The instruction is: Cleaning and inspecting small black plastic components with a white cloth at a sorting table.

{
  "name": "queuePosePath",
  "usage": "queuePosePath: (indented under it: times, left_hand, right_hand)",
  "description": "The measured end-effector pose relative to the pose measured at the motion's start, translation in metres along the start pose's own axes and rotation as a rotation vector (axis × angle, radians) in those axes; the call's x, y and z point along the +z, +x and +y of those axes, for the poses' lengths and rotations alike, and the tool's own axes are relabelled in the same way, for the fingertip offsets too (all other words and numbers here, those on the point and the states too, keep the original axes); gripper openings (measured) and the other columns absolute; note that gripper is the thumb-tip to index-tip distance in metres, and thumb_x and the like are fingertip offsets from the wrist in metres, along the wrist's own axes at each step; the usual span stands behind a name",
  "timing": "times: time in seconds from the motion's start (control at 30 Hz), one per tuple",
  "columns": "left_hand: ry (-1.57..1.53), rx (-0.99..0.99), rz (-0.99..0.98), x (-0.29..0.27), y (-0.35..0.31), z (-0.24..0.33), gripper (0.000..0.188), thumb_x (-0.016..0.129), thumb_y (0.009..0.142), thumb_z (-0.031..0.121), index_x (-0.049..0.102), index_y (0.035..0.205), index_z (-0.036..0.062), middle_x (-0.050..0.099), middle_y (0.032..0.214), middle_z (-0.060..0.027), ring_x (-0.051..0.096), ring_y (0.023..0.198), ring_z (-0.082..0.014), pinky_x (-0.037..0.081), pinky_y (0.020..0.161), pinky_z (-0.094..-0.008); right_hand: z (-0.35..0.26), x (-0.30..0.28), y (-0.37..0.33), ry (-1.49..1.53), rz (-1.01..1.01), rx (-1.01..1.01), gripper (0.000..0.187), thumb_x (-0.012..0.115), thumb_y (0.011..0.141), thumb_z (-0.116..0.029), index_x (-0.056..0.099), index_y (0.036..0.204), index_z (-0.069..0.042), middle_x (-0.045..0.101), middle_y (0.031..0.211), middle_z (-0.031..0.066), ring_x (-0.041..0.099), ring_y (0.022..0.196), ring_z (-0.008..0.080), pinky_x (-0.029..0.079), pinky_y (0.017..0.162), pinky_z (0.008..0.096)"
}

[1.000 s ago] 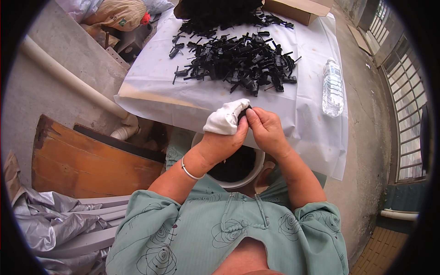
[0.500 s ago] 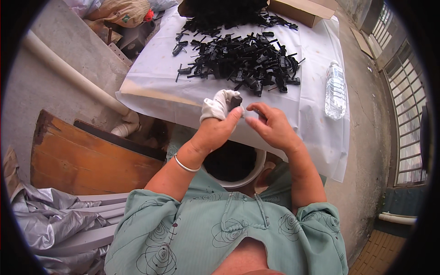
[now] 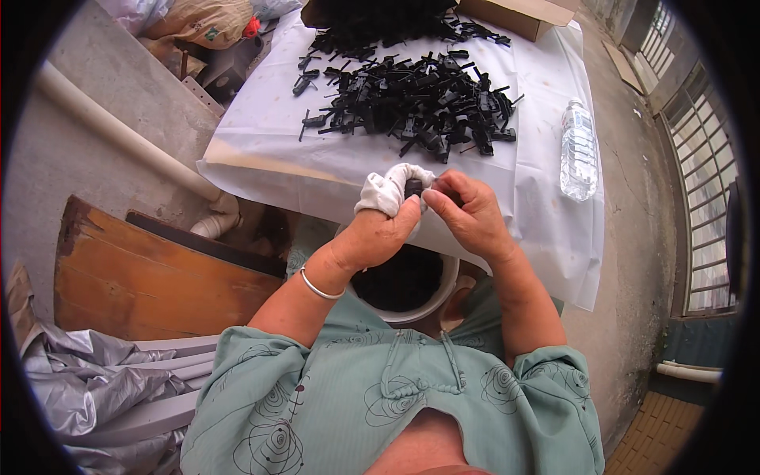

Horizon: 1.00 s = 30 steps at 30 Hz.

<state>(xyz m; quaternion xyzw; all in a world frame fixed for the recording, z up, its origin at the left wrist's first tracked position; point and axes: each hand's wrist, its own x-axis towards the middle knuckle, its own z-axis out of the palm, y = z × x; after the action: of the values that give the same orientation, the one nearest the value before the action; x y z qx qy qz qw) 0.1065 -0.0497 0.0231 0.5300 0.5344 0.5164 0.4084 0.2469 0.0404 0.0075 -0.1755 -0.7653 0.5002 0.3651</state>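
My left hand (image 3: 381, 236) is closed around a white cloth (image 3: 383, 191) and a small black plastic part (image 3: 412, 188), its thumb pressed along the part's near side. Beside it, the thumb and forefinger of my right hand (image 3: 475, 220) are pinched together at the part's right end. What they pinch is too small or hidden to make out. Beyond both hands, a heap of similar black plastic parts (image 3: 419, 107) lies on the white-covered table (image 3: 261, 134), many with thin stems sticking out.
A white tub (image 3: 450, 286) with dark contents stands below my hands, between my legs. At the table's right side is a clear plastic bottle (image 3: 579, 150). A cardboard box (image 3: 522, 16) sits at the back. Left are a wooden board (image 3: 150, 277) and a pipe (image 3: 127, 131).
My right hand has moved in to the left, its fingertips closing at the black part. The left hand has turned the part and cloth slightly. The view has shifted a little.
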Motion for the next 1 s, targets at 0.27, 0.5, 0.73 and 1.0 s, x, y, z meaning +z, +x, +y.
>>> queuePosePath:
  times: [0.27, 0.5, 0.73, 1.0]
  left_hand:
    - [0.517, 0.274, 0.135, 0.007, 0.003, -0.003, 0.024, 0.041, 0.081, 0.002, 0.046, 0.104, -0.0009, 0.053, 0.085, -0.0110, 0.052, 0.077, -0.0202, 0.044, 0.071, -0.0293]
    - [0.441, 0.270, 0.265, 0.000, -0.005, -0.014, 0.025, 0.042, 0.080, 0.000, 0.044, 0.104, -0.0034, 0.052, 0.088, -0.0135, 0.052, 0.081, -0.0209, 0.043, 0.076, -0.0286]
    - [0.504, 0.348, 0.243, -0.015, -0.005, -0.011, 0.030, 0.053, 0.078, 0.006, 0.052, 0.107, -0.0017, 0.056, 0.095, -0.0228, 0.056, 0.087, -0.0352, 0.045, 0.076, -0.0366]
    - [0.872, 0.466, 0.170, -0.030, -0.001, -0.026, 0.029, 0.056, 0.081, 0.006, 0.058, 0.110, 0.0036, 0.062, 0.095, -0.0148, 0.057, 0.086, -0.0262, 0.046, 0.076, -0.0341]
  right_hand:
    - [0.003, 0.015, 0.000, -0.036, -0.060, 0.069, 0.020, 0.050, 0.089, -0.014, 0.053, 0.077, 0.001, 0.048, 0.060, 0.0167, 0.042, 0.052, 0.0273, 0.039, 0.052, 0.0344]
    - [0.010, 0.037, 0.010, 0.019, -0.037, 0.059, 0.019, 0.049, 0.088, -0.013, 0.054, 0.076, 0.001, 0.049, 0.059, 0.0158, 0.042, 0.050, 0.0240, 0.039, 0.051, 0.0337]
    - [0.008, 0.005, 0.042, -0.269, -0.175, 0.134, 0.017, 0.053, 0.088, -0.015, 0.056, 0.081, 0.001, 0.052, 0.065, 0.0083, 0.048, 0.057, 0.0128, 0.042, 0.055, 0.0282]
    - [0.042, -0.016, 0.043, -0.711, 0.210, -0.015, 0.020, 0.059, 0.080, -0.017, 0.055, 0.089, 0.000, 0.062, 0.077, 0.0162, 0.060, 0.066, 0.0325, 0.048, 0.060, 0.0402]
